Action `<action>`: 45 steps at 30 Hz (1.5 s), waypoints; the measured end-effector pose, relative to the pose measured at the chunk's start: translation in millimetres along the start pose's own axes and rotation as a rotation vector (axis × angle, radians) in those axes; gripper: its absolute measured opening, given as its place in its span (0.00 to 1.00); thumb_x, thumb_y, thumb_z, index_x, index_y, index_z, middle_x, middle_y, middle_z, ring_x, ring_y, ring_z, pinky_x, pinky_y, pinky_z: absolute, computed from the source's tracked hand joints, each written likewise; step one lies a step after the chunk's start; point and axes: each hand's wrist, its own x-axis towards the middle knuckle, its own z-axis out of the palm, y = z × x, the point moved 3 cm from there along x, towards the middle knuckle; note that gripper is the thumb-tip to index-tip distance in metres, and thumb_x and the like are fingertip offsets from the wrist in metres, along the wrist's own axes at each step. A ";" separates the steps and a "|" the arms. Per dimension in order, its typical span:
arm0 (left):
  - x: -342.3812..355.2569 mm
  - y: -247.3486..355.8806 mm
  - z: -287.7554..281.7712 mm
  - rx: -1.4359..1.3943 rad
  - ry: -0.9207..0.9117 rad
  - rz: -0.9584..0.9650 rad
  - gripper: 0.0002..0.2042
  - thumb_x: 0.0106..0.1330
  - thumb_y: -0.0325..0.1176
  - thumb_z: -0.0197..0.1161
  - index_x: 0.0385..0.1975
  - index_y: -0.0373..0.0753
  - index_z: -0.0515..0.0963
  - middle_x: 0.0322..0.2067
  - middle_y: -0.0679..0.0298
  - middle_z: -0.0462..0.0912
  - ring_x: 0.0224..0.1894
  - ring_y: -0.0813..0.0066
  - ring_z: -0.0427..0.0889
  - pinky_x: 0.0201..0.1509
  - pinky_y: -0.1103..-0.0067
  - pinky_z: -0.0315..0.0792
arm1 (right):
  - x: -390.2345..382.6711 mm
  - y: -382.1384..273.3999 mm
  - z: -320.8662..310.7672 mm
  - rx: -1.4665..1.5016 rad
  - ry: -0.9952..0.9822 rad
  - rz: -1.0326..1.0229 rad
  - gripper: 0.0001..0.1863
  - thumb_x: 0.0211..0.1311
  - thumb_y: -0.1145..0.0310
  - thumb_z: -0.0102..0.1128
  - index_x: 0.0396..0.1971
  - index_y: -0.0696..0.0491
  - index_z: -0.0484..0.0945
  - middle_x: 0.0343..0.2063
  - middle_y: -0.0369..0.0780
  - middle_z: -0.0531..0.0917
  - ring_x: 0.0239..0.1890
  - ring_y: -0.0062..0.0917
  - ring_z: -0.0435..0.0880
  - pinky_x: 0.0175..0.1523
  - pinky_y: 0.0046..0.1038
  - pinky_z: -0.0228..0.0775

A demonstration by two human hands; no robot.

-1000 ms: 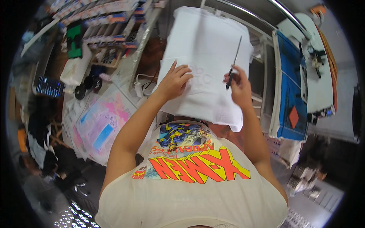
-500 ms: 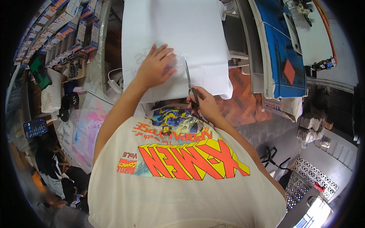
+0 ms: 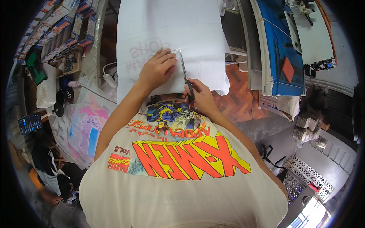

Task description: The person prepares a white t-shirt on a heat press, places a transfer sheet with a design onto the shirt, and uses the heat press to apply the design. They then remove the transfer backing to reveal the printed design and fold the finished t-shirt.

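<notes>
A clear film [image 3: 152, 46] with faint mirrored lettering lies over a white cloth [image 3: 201, 32]. My left hand [image 3: 157, 69] rests on the film, palm down, its fingers stretched out close together near the film's right edge. In my right hand [image 3: 200, 95] is a pair of scissors [image 3: 183, 67] with dark handles. Their blades point away from me, almost closed, with the tips beside the film's edge and just right of my left fingertips. Whether the blades have film between them I cannot make out.
A blue-topped table [image 3: 279, 49] with an orange-red square [image 3: 288, 70] stands at the right. Boxes [image 3: 70, 36] fill shelving at the far left, above a lit phone [image 3: 30, 124] and a plastic-covered colourful print [image 3: 89, 123]. A white power adapter [image 3: 110, 80] lies beside the cloth.
My left hand has drawn its spread fingers together, uncovering more of the lettering. The scissors have moved slightly left, and their blades are closer to my left fingertips. The whole view has shifted a little.
</notes>
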 end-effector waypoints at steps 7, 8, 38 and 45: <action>-0.4 -0.1 0.9 -0.008 0.000 -0.001 0.13 0.58 0.26 0.71 0.43 0.38 0.82 0.50 0.58 0.85 0.60 0.56 0.80 0.69 0.61 0.72 | -1.5 -2.2 0.4 -0.040 0.017 0.001 0.28 0.71 0.61 0.64 0.64 0.61 0.71 0.29 0.34 0.80 0.24 0.16 0.81 0.23 0.20 0.69; -0.3 0.1 1.2 -0.009 0.003 0.000 0.12 0.59 0.27 0.71 0.42 0.38 0.82 0.50 0.58 0.85 0.60 0.56 0.80 0.69 0.61 0.71 | -2.1 -3.2 0.3 -0.045 0.022 0.004 0.28 0.71 0.61 0.64 0.63 0.61 0.71 0.28 0.34 0.80 0.24 0.16 0.81 0.23 0.20 0.68; -13.3 14.9 -18.8 0.310 -0.130 -0.581 0.28 0.65 0.53 0.65 0.58 0.39 0.77 0.63 0.52 0.70 0.71 0.54 0.63 0.77 0.47 0.42 | 20.9 -22.9 -21.1 -0.013 0.044 0.051 0.19 0.72 0.64 0.62 0.57 0.54 0.75 0.30 0.35 0.80 0.25 0.18 0.80 0.23 0.20 0.66; -0.4 -62.9 -32.3 0.221 -0.167 -0.133 0.27 0.63 0.48 0.69 0.57 0.38 0.76 0.65 0.57 0.71 0.73 0.52 0.62 0.77 0.48 0.51 | 1.6 8.0 -29.9 -0.122 -0.239 0.048 0.25 0.72 0.64 0.62 0.65 0.56 0.70 0.31 0.35 0.81 0.31 0.18 0.81 0.25 0.20 0.69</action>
